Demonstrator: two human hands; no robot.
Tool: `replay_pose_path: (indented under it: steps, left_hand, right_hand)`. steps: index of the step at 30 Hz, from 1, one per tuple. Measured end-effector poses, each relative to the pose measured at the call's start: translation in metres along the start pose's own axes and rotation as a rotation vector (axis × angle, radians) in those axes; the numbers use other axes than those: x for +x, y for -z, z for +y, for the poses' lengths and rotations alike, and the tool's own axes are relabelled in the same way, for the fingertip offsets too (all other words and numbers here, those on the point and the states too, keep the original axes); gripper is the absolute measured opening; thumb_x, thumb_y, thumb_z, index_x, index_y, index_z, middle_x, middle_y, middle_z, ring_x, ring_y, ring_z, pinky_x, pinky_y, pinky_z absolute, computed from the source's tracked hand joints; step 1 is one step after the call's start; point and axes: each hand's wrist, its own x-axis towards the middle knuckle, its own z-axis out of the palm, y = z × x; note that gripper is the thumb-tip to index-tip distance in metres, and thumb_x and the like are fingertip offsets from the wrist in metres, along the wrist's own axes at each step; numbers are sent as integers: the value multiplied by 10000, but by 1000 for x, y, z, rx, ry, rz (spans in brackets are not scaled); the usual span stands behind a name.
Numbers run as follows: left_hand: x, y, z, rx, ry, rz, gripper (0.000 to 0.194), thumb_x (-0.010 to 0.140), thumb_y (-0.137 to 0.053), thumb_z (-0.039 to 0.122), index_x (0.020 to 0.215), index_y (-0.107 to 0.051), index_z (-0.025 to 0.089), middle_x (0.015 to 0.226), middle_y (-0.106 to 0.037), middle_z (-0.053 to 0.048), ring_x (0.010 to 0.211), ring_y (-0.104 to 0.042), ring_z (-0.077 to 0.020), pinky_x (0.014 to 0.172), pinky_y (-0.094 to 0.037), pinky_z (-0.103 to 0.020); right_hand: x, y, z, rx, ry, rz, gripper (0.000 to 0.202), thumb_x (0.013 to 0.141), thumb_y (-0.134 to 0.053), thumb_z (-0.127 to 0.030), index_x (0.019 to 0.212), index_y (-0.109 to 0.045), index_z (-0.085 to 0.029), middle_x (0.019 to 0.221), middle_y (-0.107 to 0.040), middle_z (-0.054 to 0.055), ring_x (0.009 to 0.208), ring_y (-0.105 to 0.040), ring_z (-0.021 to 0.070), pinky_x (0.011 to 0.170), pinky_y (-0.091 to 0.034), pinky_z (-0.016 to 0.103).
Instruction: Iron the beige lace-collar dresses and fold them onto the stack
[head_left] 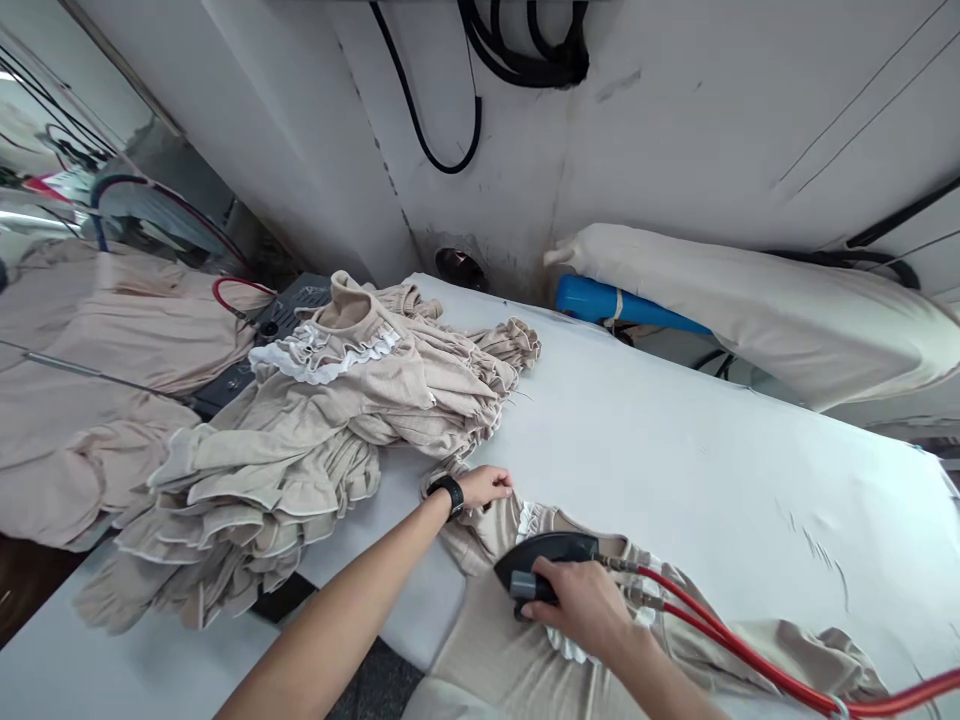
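Observation:
A beige garment (491, 635) with white ruffle trim is spread on the white ironing table (675, 450), its neckline toward the far side and one sleeve stretched out to the right. My right hand (585, 603) is wrapped round the handle of a dark steam iron (549, 546), whose plate rests on the garment near the collar. Two red hoses (720, 632) run from the back of the iron to the right. With its fingers closed on the cloth near the shoulder, my left hand (484, 487) holds the garment left of the iron. A black watch (448, 496) is on that wrist.
Beside my left arm lies a heap of similar ruffled garments (420, 385), partly over a dark box (296, 305). More pinkish cloth (97, 350) lies at far left. Behind the table are a padded pale sleeve board (750, 310), a blue cylinder (630, 303) and black cables (517, 60).

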Motion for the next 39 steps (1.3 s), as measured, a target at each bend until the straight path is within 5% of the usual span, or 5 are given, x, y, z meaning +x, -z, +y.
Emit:
replay_pose_path:
  steps: [8,16,21,27,39]
  left_hand:
    - [-42,-12,31,61,-75,327,253,905,-585,226,1123,-711,199,1189,-688,-96,1157,-577,-264,983,-435,-345]
    - [-119,-146,0,-828,393,206,779,814,-615,705,1365,-558,157,781,-733,-39,537,-637,-170,456,-413,-252]
    - [-105,-187,6,-1057,412,247,612,731,-760,594,1166,-634,183,765,-737,-22,451,-537,-95,425,-366,-210]
    - [-93,-187,1,-786,381,207,389,753,-714,550,884,-590,205,585,-636,45,356,-313,-60,379,-173,-228]
    - [-95,-178,2,-249,424,202,413,899,-568,610,738,-566,230,511,-592,36,406,-441,-138,502,-281,-258]
  right_hand:
    - [-88,-47,63,82,-224,-14,341,904,-608,-555,1150,-672,-329,1116,-813,47,1020,-773,320,795,-568,352]
    - [-147,16,157,345,-714,149,745,811,-502,-877,1322,-587,-343,1058,-808,87,800,-764,320,652,-598,396]
    - [-141,6,137,296,-669,145,718,826,-469,-874,1290,-625,-349,901,-803,53,805,-758,319,698,-589,403]
    - [-133,-28,107,217,-523,244,596,886,-457,-799,1208,-665,-343,998,-820,53,901,-775,326,730,-576,382]
    - [-107,-34,68,152,-398,127,470,962,-475,-657,1242,-644,-321,1047,-816,68,979,-770,322,758,-531,351]
